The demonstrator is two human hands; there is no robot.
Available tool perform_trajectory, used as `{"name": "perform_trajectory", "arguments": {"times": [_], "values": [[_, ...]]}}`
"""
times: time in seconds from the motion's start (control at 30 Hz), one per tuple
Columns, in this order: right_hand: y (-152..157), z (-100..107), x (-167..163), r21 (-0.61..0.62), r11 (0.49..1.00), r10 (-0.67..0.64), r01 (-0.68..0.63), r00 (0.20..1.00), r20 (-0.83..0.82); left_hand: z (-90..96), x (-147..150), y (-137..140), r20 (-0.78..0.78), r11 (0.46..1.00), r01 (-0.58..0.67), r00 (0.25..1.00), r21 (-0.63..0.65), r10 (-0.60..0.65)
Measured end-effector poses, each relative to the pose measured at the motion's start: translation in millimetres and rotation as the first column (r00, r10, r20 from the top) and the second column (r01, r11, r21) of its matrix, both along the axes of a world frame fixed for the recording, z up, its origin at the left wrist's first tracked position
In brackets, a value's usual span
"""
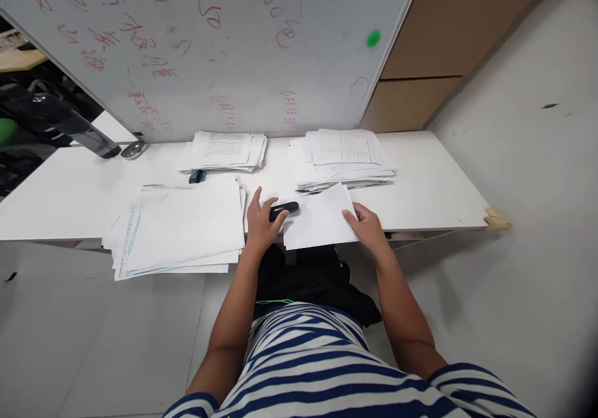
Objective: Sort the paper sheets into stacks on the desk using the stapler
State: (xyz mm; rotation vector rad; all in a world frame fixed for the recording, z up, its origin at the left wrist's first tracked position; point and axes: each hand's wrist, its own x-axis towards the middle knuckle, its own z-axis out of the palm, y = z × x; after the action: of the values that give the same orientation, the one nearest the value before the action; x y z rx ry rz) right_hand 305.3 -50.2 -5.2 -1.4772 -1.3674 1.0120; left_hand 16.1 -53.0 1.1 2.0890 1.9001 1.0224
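Observation:
A black stapler (286, 209) lies over the left edge of some white sheets (317, 222) at the front of the desk. My left hand (262, 222) has its thumb and fingers around the stapler's left end, with one finger stretched up and away. On the right side, my right hand (365, 226) pinches the edge of the sheets, thumb on top and fingers underneath. The sheets reach slightly past the desk's front edge. How deep the stapler's jaw sits over the paper is hard to make out.
A large paper stack (187, 225) overhangs the desk front at left. Two printed stacks (224, 150) (346, 150) lie at the back, near a small dark blue object (197, 176). A whiteboard (261, 63) stands behind; a bottle (88, 134) and computer mouse (134, 149) are far left.

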Motion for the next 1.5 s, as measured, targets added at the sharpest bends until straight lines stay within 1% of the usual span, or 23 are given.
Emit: {"name": "perform_trajectory", "arguments": {"times": [0.07, 0.13, 0.2, 0.23, 0.3, 0.37, 0.47, 0.5, 0.57, 0.67, 0.77, 0.87, 0.93, 1.03, 1.13, 1.33, 1.5], "values": [[10.9, -2.8, 0.7, 0.009, 1.000, 0.008, -0.008, 1.000, -0.017, 9.1, 3.1, 4.4, 0.019, 0.999, -0.033, 0.999, 0.035, 0.032], [19.1, -6.3, 2.6, -0.007, 1.000, 0.016, -0.017, 0.994, -0.105, 17.8, 6.9, 14.8, 0.027, 0.997, -0.033, 0.999, 0.068, 0.032], [23.7, -8.6, 5.2, -0.039, 0.998, 0.047, -0.056, 0.978, -0.202, 24.6, 12.2, 29.3, 0.004, 0.998, -0.023, 1.000, 0.059, 0.023], [24.8, -9.0, 6.6, -0.056, 0.995, 0.069, -0.085, 0.969, -0.239, 26.9, 15.6, 37.0, -0.020, 0.999, -0.018, 1.000, 0.033, 0.019], [25.6, -8.2, 8.9, -0.087, 0.988, 0.095, -0.124, 0.954, -0.284, 30.0, 23.1, 50.5, -0.084, 0.998, -0.009, 0.996, -0.058, 0.004], [25.9, -6.5, 10.9, -0.126, 0.982, 0.094, -0.138, 0.947, -0.307, 31.6, 29.8, 59.8, -0.148, 0.980, -0.010, 0.989, -0.200, -0.020], [26.6, -4.8, 14.2, -0.185, 0.971, 0.087, -0.154, 0.941, -0.328, 33.0, 35.1, 66.1, -0.177, 0.904, -0.040, 0.983, -0.425, -0.040], [26.8, -5.0, 15.2, -0.194, 0.968, 0.085, -0.157, 0.937, -0.338, 33.3, 35.8, 66.9, -0.176, 0.879, -0.042, 0.983, -0.475, -0.049], [27.1, -6.5, 17.0, -0.198, 0.967, 0.078, -0.157, 0.931, -0.357, 33.2, 36.4, 68.2, -0.182, 0.850, -0.026, 0.980, -0.525, -0.082], [27.1, -9.7, 18.0, -0.186, 0.971, 0.068, -0.147, 0.926, -0.372, 32.4, 37.3, 70.1, -0.196, 0.839, 0.022, 0.969, -0.544, -0.153], [26.7, -10.6, 17.4, -0.186, 0.972, 0.063, -0.140, 0.927, -0.370, 32.7, 37.4, 71.8, -0.176, 0.823, 0.050, 0.968, -0.566, -0.180], [26.7, -8.2, 16.4, -0.205, 0.969, 0.054, -0.135, 0.933, -0.357, 34.2, 34.6, 72.8, -0.126, 0.794, 0.046, 0.980, -0.606, -0.152], [27.1, -6.5, 15.6, -0.208, 0.970, 0.049, -0.130, 0.934, -0.355, 35.0, 31.1, 73.1, -0.070, 0.786, 0.050, 0.991, -0.616, -0.118], [28.2, -5.5, 14.4, -0.205, 0.970, 0.048, -0.130, 0.931, -0.362, 35.1, 25.2, 72.7, 0.030, 0.798, 0.085, 0.996, -0.597, -0.084], [28.9, -5.8, 13.4, -0.205, 0.970, 0.047, -0.132, 0.927, -0.371, 34.4, 20.6, 71.3, 0.097, 0.805, 0.132, 0.991, -0.579, -0.093], [26.8, -5.1, 12.9, -0.194, 0.972, 0.052, -0.132, 0.928, -0.369, 30.6, 16.6, 69.4, 0.167, 0.840, 0.152, 0.983, -0.520, -0.074], [26.2, -5.1, 10.2, -0.197, 0.974, 0.031, -0.113, 0.925, -0.379, 28.5, 14.9, 69.2, 0.189, 0.848, 0.162, 0.979, -0.505, -0.074]]}}
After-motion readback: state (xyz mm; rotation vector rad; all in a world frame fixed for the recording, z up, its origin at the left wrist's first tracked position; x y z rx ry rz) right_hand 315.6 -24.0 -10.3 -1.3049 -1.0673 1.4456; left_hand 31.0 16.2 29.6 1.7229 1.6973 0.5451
